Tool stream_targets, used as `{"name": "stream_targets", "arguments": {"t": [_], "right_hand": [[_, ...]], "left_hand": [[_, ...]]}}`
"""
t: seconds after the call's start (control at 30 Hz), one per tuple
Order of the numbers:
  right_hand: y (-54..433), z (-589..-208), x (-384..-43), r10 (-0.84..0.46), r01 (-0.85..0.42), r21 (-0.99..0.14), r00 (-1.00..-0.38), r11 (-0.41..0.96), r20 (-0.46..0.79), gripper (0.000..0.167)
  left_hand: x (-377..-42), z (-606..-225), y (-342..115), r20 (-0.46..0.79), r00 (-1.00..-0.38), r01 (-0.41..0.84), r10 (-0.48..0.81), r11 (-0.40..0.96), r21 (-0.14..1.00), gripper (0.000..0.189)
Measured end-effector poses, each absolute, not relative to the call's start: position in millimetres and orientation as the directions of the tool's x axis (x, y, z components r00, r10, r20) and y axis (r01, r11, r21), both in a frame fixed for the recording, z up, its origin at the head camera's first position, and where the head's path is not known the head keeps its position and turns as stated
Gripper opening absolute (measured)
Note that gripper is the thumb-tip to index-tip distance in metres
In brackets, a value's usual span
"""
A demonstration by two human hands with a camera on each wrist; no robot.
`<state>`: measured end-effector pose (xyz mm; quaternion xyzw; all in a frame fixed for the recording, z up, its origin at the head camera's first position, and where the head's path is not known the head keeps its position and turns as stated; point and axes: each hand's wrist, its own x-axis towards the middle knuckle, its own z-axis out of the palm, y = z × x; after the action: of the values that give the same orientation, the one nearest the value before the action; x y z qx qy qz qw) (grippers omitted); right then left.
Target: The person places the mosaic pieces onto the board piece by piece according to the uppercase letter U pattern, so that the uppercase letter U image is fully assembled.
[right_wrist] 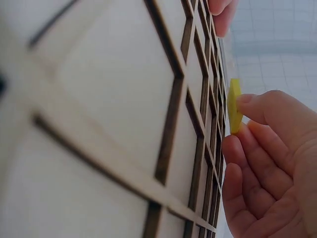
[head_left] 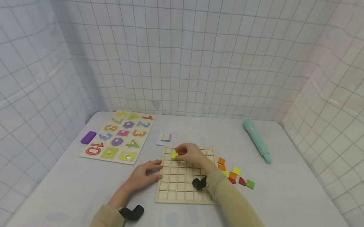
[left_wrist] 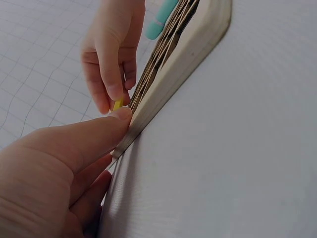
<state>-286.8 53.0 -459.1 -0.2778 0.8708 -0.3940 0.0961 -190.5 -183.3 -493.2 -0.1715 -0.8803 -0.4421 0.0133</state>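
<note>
One yellow tile (head_left: 174,156) is pinched by the right hand (head_left: 192,153); the left hand (head_left: 145,175), fingers (head_left: 153,162) relaxed, probably steadies the gridded board (head_left: 172,186).

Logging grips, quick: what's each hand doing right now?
Left hand: open, at the left edge of the wooden grid board.
Right hand: holding a yellow tile between thumb and fingers.

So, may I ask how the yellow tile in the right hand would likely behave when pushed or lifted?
The yellow tile is probably stiff, since it shows no bend while the right hand pinches it. It is likely light, being small and thin. Its flat, straight-edged shape suggests it would slide rather than roll.
</note>
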Motion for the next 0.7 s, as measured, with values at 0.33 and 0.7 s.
{"name": "stream_targets", "arguments": {"t": [0.33, 0.7], "right_hand": [[53.4, -463.7, -287.5, -0.572, -0.442, -0.716, -0.817, 0.541, 0.072, 0.028], [53.3, -465.0, -286.3, -0.562, -0.443, -0.708, -0.823, 0.550, 0.078, 0.026]], "left_hand": [[-190.2, -493.9, -183.6, 0.171, -0.944, 0.306, 0.283, 0.551, 0.776, 0.042], [-191.3, -494.0, -184.2, 0.171, -0.941, 0.312, 0.292, 0.553, 0.773, 0.041]]}}
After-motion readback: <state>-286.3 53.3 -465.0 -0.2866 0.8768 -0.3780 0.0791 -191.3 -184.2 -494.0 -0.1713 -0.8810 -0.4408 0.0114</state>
